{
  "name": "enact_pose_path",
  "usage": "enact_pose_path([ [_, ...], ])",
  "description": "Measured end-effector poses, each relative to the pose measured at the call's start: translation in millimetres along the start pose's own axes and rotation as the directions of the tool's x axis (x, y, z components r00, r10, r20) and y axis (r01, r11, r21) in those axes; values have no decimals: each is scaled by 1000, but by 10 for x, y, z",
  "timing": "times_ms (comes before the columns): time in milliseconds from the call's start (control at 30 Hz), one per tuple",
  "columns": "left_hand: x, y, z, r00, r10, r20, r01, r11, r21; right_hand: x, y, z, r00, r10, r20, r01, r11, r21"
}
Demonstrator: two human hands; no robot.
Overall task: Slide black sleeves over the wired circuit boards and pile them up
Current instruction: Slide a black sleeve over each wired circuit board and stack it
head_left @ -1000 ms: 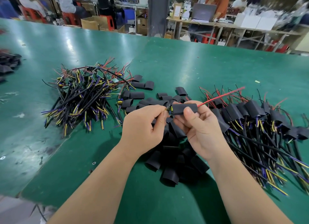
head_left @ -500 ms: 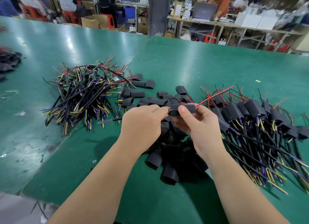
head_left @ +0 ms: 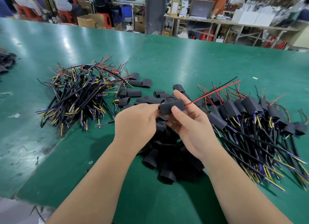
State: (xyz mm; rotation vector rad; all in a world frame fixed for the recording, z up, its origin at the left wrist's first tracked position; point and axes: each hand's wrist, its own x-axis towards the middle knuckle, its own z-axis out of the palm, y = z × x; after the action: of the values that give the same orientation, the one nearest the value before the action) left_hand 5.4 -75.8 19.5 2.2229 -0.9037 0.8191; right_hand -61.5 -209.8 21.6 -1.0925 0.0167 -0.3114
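My right hand (head_left: 192, 128) has its grip clamped on a black sleeve (head_left: 172, 107), thumb in front and forefinger behind, above the green surface (head_left: 184, 59). My left hand (head_left: 135, 123) pinches the sleeve's left end (the board inside is hidden; only its red and black wires (head_left: 214, 92) poke out rightward). Heaped to the left lie bare wired boards (head_left: 80, 93), under my hands loose sleeves (head_left: 165, 156), to the right the sleeved pile (head_left: 250, 116).

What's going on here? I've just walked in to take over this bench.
A person's right hand pinches a black sleeve while the left hand pinches at its left end; red and black wires stick out of its right end. Bare wired boards lie piled on the left, loose sleeves under the hands, sleeved ones on the right.
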Motion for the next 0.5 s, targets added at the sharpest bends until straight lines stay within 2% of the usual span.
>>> enact_pose_path([
  [100, -4, -27, 1, 1000, 19, 18, -19, 1000, 15, 10, 4, -24, 998, -54, -9, 50, 967, -250],
  [167, -7, -40, 4, 1000, 17, -5, -17, 1000, -11, 4, 0, -11, 997, -72, 4, 70, 952, -298],
  [300, -2, -11, 5, 995, -72, -65, 66, 994, -85, -5, 9, 62, 998, -33, -45, 27, 991, -128],
  [400, 32, -41, -28, 986, -160, -53, 146, 967, -209, 50, -102, 62, 982, -2, -188, 23, 994, 109],
  [500, 59, -218, -94, 955, -272, -117, 228, 927, -297, 77, -401, -110, 935, 2, -356, 113, 946, 302],
])
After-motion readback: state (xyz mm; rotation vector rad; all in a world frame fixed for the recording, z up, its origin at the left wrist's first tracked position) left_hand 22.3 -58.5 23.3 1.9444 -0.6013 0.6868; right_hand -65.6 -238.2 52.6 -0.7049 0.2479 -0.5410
